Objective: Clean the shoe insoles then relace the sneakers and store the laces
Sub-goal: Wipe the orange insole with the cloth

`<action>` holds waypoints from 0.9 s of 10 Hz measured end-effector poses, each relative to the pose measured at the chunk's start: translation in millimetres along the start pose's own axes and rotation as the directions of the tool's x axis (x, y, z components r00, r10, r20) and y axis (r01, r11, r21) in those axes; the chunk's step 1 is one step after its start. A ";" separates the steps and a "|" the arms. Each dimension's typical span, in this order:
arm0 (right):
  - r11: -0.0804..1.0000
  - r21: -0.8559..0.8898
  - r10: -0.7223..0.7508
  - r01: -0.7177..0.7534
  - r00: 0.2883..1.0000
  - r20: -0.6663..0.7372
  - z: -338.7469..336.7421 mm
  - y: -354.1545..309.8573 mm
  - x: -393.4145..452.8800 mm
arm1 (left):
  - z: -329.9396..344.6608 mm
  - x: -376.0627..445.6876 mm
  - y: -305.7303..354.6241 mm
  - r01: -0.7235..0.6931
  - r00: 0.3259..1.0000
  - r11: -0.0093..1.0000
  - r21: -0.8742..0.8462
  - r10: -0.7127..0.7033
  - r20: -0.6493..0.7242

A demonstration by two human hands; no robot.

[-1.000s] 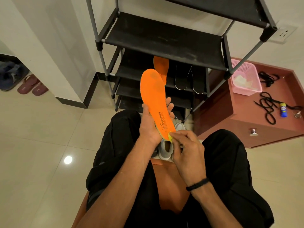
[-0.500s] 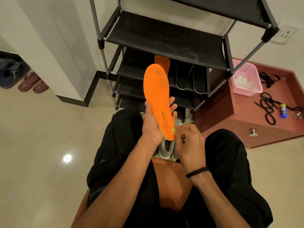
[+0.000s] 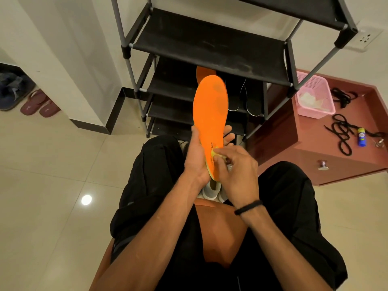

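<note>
The left hand [image 3: 196, 158] grips the orange insole [image 3: 211, 114] upright by its heel, while the right hand [image 3: 235, 171] pinches a small yellow wipe [image 3: 216, 153] against it. Hard rubbing there could bend the unsupported toe end or twist the insole loose.

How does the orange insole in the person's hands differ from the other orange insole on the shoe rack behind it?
The held orange foam insole stands upright in full view, in the left hand's grip; the second orange insole lies on a black shoe rack shelf, mostly hidden, untouched. The right hand presses a small yellow pad to the held one's heel end; nothing touches the shelved one. Both share the same bright orange.
</note>
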State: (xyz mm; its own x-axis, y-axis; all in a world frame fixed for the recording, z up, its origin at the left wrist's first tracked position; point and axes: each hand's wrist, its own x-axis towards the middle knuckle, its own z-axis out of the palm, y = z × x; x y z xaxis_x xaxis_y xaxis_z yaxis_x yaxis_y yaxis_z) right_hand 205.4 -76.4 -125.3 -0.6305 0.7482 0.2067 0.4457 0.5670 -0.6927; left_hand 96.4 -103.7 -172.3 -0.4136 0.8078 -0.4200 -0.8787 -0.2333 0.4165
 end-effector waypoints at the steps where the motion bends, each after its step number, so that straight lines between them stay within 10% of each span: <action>1: 0.999 -0.045 0.005 -0.005 1.000 -0.004 2.1 -2.2 17.5 | 3.2 -1.1 -2.2 0.032 0.999 0.996 0.079 -0.033 0.020; 3: 0.995 0.062 -0.091 0.080 0.976 0.196 -10.5 -11.6 -22.4 | -3.7 1.9 9.5 -0.031 1.000 0.999 0.012 0.030 0.007; 9: 0.966 -0.216 -0.103 0.144 0.976 0.191 15.6 -22.2 8.6 | 2.4 -8.2 5.5 0.047 0.997 0.999 -0.020 -0.045 0.066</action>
State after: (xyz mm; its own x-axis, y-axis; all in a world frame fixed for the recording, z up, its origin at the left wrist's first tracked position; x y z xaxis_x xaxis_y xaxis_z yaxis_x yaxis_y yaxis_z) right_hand 180.2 -88.0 -119.0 -0.7827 0.6061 0.1417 0.4766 0.7300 -0.4899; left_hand 95.5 -110.3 -164.6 -0.3569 0.8514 -0.3845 -0.9015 -0.2060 0.3806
